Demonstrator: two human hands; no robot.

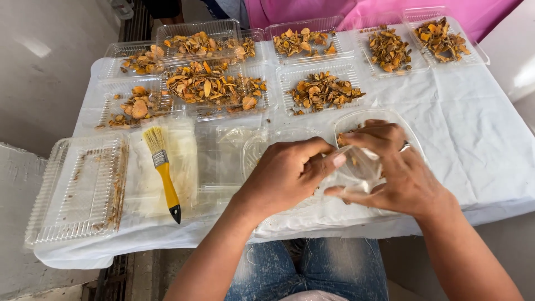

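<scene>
Both hands pinch one small clear plastic bag (356, 170) in the lower middle of the frame. On the left hand (284, 175) the thumb and bent fingers press together on the bag's left edge, and on the right hand (398, 173) the fingers curl over its top while the thumb closes under it from below. This bag is thin, see-through and wrinkled, with soft white shine on its folds (I cannot tell if it holds anything inside). It is just above a clear plastic container (379, 120) with rounded rim, where a few orange-brown pieces show near the fingertips.

Everything lies on a table covered by white cloth (479, 139). At the left of the frame there is an open empty clamshell tray (78, 189) with brown crumbs along its walls. Just beside it, to the right, a brush with yellow handle (163, 173) and pale bristles lies on a stack of flat clear bags (186, 161). Across the upper part of the frame several clear trays (317, 92) stand in rows, filled with dried orange and brown slices (214, 86). At the top edge a pink garment (312, 10) of another person is seen. Blue jeans (312, 267) appear at the bottom, under the table edge.
</scene>
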